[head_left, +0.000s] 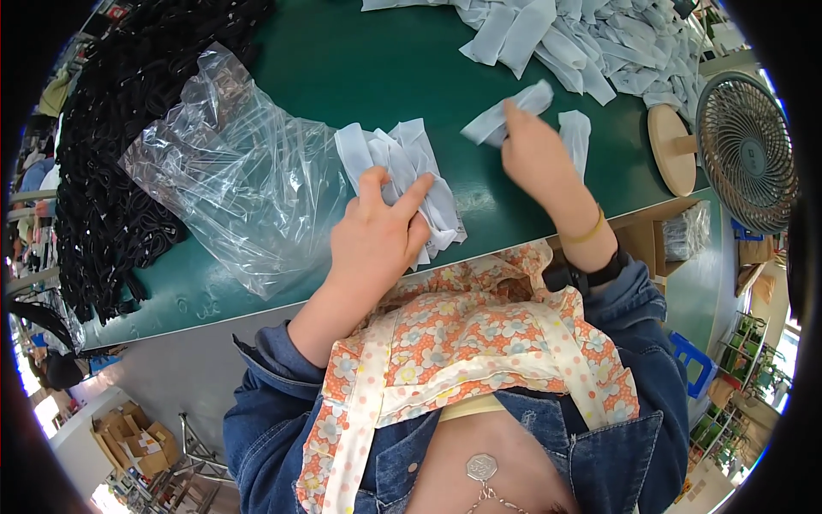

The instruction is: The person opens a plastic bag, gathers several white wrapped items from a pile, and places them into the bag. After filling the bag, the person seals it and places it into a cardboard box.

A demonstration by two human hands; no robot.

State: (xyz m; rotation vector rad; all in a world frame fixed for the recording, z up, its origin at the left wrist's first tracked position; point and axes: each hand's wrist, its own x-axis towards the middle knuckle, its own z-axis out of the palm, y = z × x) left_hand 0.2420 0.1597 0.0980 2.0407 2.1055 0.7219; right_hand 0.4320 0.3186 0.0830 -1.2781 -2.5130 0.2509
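Note:
My left hand (377,227) presses down on a small bunch of whitish, soft-looking flat packets (415,146), its fingers bent over them and pinning them to the table. Held out to the right, my right hand (539,154) pinches one such packet (522,103) that is slightly blurred. Beside that hand another whitish packet (575,133) lies partly hidden by my wrist. A large clear plastic bag (257,171) lies crumpled to the left of the bunch, its right edge close to the packets.
Black cord-like pieces (111,154) are heaped along the table's left side. At the far right spreads a big pile of whitish packets (599,43). A round fan (745,154) stands on the right edge of the green table (360,68). Cardboard boxes (137,437) sit on the floor.

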